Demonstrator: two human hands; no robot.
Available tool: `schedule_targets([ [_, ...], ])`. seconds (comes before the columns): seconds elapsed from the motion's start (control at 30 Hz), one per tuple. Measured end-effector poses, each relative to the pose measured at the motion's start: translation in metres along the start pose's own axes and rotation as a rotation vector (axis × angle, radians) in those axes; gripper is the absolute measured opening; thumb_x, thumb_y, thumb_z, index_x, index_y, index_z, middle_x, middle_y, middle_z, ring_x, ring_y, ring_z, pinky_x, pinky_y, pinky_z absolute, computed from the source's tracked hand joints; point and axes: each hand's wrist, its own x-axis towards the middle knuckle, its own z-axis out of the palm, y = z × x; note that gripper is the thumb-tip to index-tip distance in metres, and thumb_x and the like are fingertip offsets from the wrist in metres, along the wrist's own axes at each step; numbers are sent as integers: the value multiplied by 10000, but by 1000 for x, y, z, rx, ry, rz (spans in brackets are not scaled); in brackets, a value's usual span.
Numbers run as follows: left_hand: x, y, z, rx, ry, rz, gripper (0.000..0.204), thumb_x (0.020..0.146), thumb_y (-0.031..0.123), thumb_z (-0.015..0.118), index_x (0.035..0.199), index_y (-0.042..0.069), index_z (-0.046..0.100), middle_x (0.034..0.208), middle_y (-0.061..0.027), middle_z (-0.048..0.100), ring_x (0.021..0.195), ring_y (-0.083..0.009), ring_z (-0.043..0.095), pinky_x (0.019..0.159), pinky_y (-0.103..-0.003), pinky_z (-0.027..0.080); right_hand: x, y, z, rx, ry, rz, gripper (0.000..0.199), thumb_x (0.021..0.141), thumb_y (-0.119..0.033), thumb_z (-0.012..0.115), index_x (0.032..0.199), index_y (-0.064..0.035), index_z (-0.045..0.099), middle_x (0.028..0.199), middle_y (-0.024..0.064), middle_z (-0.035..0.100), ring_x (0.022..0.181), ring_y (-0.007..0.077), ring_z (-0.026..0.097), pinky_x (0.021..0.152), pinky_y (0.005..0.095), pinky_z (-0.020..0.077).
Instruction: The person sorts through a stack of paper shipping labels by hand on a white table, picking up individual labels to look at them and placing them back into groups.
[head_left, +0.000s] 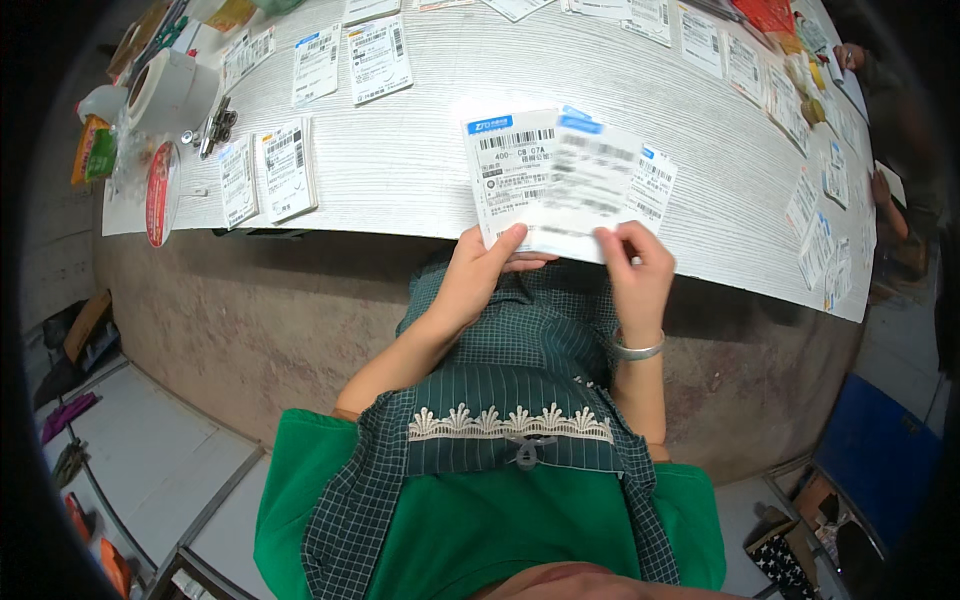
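My left hand [478,272] grips a printed shipping label [508,165] by its lower edge, thumb on top and fingers underneath. Whether it is one sheet or a stack I cannot tell. Between finger and thumb, my right hand [638,268] pinches the lower right corner of another shipping label [590,180], smeared by motion. This second label overlaps the right part of the first. Just beyond my right hand, another label [655,180] shows partly from behind the blurred one. Both hands are at the near edge of the white table [420,170].
Several label piles lie around the table, among them one pile [287,170] at left and another [380,60] farther back. A white tape roll [172,90], metal scissors-like tool [215,125] and red oval object [160,195] sit at the left. Another person's hand [850,57] shows far right.
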Motion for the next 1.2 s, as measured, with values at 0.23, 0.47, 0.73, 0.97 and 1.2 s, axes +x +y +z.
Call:
schedule_targets([
  [0.23,1,2,-4,33,48,18,317,883,83,590,1148,-83,540,1062,-162,634,921,-186,634,769,-288,541,3,71,-81,-147,334,212,215,852,-153,659,738,1,560,640,-27,495,574,62,395,523,225,338],
  [0.47,3,-7,7,45,75,54,355,807,31,666,1126,-75,552,1061,-134,632,934,-166,604,822,-272,486,-3,55,-77,-517,357,183,200,816,-210,683,827,-41,577,667,27,559,582,103,500,530,275,412],
  [0.73,-33,-15,-28,19,255,209,362,798,-51,627,1146,-59,525,1084,-128,608,966,-196,600,859,-300,483,-17,-27,46,-53,-194,-215,219,753,-211,708,722,-57,556,630,50,540,554,216,540,492,320,430],
  [0.97,-39,-14,-36,-128,317,123,330,928,86,519,1204,-87,466,1126,-162,584,978,-210,609,835,-310,523,-8,-21,49,-112,-267,-259,216,803,-243,662,693,-63,617,618,61,589,528,232,550,497,328,427],
  [1.2,-21,-4,-40,-130,308,144,329,936,89,502,1199,-103,457,1101,-184,597,947,-228,634,765,-303,581,42,5,30,-550,38,-171,265,764,-243,696,642,-72,535,582,57,527,512,216,514,465,320,389],
])
